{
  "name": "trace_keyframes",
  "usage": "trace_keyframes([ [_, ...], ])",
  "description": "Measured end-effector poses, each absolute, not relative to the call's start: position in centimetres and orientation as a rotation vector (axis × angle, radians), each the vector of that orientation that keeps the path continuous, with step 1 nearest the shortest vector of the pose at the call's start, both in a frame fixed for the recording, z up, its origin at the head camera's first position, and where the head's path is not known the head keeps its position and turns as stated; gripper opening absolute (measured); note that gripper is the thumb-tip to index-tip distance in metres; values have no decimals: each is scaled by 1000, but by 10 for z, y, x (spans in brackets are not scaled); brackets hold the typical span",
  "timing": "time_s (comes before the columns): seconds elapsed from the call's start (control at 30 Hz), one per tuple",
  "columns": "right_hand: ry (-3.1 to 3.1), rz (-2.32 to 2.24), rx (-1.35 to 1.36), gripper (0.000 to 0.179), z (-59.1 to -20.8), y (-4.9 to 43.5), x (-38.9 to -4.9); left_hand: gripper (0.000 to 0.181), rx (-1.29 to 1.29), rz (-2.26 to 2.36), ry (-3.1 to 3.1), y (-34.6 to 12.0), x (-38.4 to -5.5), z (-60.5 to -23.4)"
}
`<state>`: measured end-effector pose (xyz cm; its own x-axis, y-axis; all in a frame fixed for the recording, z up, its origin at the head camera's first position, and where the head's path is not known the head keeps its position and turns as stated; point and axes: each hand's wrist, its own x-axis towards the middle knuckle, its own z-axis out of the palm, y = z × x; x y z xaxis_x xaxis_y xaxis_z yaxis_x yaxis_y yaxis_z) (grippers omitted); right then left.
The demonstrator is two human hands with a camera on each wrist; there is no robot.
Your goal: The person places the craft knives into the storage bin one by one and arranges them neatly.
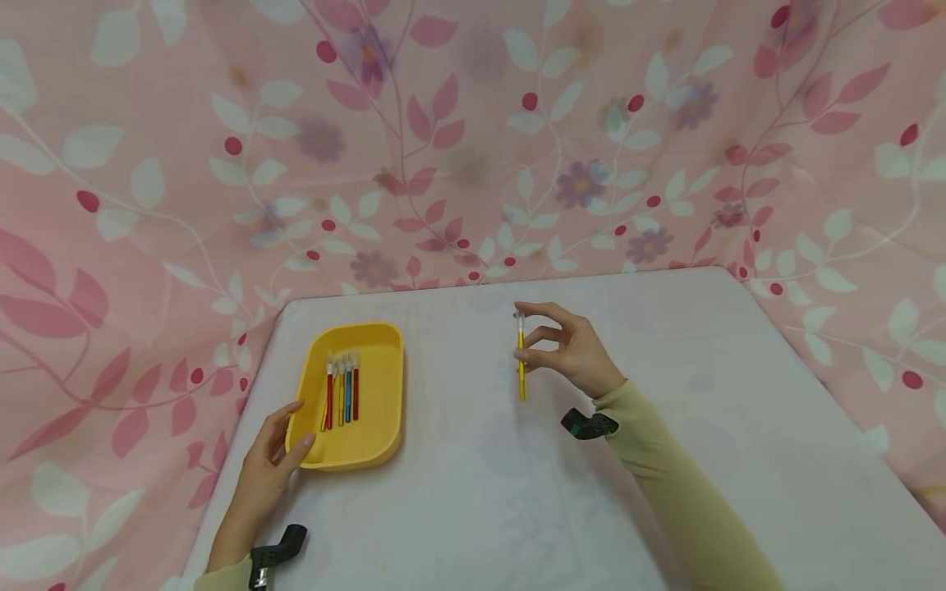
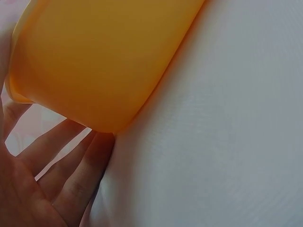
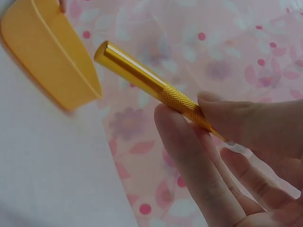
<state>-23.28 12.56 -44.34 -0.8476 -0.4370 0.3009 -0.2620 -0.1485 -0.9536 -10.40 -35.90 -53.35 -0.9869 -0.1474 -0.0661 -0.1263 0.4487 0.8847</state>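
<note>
Near the middle of the table, my right hand point(image 1: 580, 349) pinches a yellow-gold craft knife point(image 1: 521, 373) with the thumb and fingertips. It stands nearly upright, its clear-capped end at the top. In the right wrist view the knife point(image 3: 137, 71) shows a smooth metal handle and a knurled band; its capped end is partly hidden by the fingers. My left hand point(image 1: 266, 468) holds the near left corner of a yellow tray point(image 1: 380, 394), thumb over the rim and fingers along the outside. Inside lie several similar capped knives point(image 1: 348, 394) in red, gold and blue, side by side.
A white cloth point(image 1: 473, 509) covers the table. Pink floral fabric point(image 1: 473, 164) hangs behind it and at both sides. A black wrist camera point(image 1: 589, 424) sits at the right wrist, another camera point(image 1: 279, 548) at the left.
</note>
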Motion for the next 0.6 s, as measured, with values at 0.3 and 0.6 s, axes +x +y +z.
trace_keyframes([
  [0.3, 1950, -2172, -810, 73, -442, 83, -237, 73, 248, -1617, -2662, -359, -104, -534],
  [0.6, 1948, -2178, -842, 72, -445, 44, -245, 73, 257, -1632, -2654, -359, -105, -535],
])
